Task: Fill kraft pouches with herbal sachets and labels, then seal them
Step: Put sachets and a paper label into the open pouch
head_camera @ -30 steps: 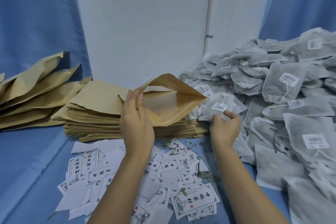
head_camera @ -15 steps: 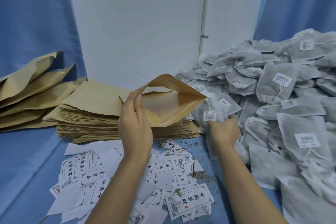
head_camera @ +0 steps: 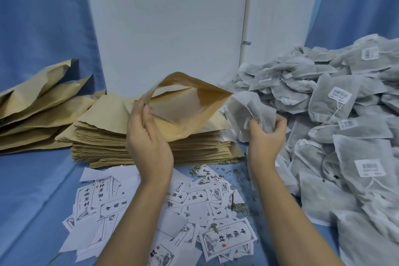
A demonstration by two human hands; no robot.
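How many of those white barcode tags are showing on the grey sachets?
4 barcode tags plainly: one at top right, one below it, one under that, one nearest the camera. Others in the sachet heap are likely hidden or turned away.

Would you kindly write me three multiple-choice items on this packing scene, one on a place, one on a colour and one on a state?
1. Where does the heap of sachets lie? A on the person's right; B on the person's left; C on the floor.
2. What colour is the table cloth? A red; B blue; C green.
3. How is the kraft pouch in the left hand? A sealed; B mouth open; C folded flat.
Answers: 1 A, it fills the right side. 2 B, blue shows around the labels. 3 B, its mouth gapes towards the sachet in the right hand.
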